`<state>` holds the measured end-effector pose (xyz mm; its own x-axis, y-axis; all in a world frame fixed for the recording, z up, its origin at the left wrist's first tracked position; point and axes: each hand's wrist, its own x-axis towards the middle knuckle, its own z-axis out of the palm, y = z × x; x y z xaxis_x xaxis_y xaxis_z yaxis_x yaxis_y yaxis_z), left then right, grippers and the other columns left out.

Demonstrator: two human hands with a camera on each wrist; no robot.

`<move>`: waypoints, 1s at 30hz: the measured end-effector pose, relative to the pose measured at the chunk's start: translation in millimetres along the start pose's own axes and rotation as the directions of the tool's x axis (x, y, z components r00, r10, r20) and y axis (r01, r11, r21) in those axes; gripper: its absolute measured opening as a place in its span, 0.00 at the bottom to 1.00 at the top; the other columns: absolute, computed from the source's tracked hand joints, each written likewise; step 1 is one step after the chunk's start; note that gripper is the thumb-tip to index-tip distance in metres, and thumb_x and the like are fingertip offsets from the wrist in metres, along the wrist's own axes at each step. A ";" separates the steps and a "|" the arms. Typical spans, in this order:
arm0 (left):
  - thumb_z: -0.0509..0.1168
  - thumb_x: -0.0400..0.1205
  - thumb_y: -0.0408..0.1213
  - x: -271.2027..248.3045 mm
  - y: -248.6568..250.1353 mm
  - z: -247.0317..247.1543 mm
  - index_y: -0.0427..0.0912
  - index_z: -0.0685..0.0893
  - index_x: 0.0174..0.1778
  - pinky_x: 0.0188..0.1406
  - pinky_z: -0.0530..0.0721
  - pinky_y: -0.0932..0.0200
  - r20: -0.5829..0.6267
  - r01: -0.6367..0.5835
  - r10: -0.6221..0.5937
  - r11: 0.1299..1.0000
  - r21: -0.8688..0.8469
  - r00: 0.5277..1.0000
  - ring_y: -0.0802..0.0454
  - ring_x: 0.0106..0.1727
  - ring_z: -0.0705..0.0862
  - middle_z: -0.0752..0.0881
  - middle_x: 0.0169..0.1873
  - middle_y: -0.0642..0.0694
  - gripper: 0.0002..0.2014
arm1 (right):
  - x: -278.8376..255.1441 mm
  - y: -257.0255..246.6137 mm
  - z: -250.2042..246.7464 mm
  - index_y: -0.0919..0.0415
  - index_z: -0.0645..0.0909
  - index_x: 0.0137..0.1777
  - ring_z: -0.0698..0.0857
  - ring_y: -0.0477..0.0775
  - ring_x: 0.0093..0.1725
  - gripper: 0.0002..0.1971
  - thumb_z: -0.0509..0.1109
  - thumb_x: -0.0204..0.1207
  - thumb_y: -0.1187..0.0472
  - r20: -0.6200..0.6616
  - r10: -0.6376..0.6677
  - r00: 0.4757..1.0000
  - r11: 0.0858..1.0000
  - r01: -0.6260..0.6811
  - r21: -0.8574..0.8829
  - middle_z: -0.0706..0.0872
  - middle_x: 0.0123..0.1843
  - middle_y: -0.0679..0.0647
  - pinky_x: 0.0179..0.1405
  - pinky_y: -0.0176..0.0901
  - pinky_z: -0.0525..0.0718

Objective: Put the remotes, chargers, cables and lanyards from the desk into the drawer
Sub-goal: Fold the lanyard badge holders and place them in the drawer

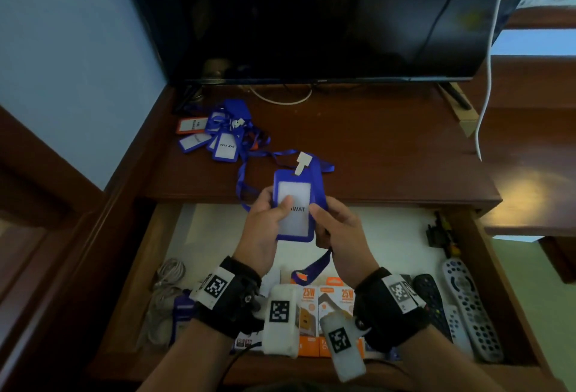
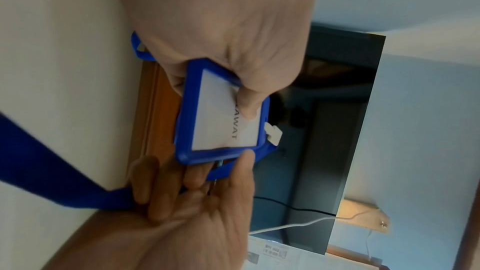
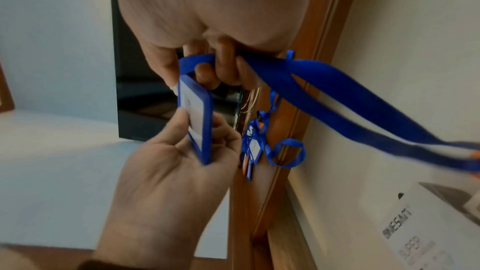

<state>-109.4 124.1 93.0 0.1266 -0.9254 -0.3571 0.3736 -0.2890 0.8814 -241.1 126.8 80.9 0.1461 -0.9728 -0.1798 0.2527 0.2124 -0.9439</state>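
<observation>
Head view: left hand (image 1: 265,229) and right hand (image 1: 338,229) both clamped on blue badge holder (image 1: 294,207), held above open drawer (image 1: 486,270). Right fingers (image 3: 226,65) also curled round strap (image 1: 249,179). Strap trails beyond hands across surface (image 1: 389,142) toward lanyard pile (image 1: 218,134). Risks: pulling down may snag strap, drag pile off edge; loose loop may hang over drawer front, jam closing.

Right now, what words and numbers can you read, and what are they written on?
"PELAWAT": badge in the lanyard pile on the desk.
"AWAT": blue badge holder held by the left hand and right hand; the thumb hides the start.
"25W": two orange charger boxes in the drawer.
"SUPER": white box; brand line above too blurred.
Other badges: too small.
</observation>
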 end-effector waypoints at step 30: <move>0.77 0.71 0.26 7.6 44.3 -44.4 0.52 0.84 0.52 0.58 0.86 0.42 0.425 -0.265 -0.044 0.722 0.639 0.904 0.45 0.54 0.87 0.87 0.51 0.44 0.20 | 3.4 6.2 -31.7 0.63 0.81 0.41 0.72 0.61 0.30 0.17 0.65 0.82 0.49 0.175 0.212 0.961 0.943 -0.154 -0.296 0.76 0.32 0.65 0.28 0.44 0.68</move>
<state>-51.1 115.2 115.6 -0.2926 -0.9281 -0.2304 -0.3516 -0.1196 0.9285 -269.4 121.8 65.7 0.3618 -0.8739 -0.3246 -0.0676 0.3227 -0.9441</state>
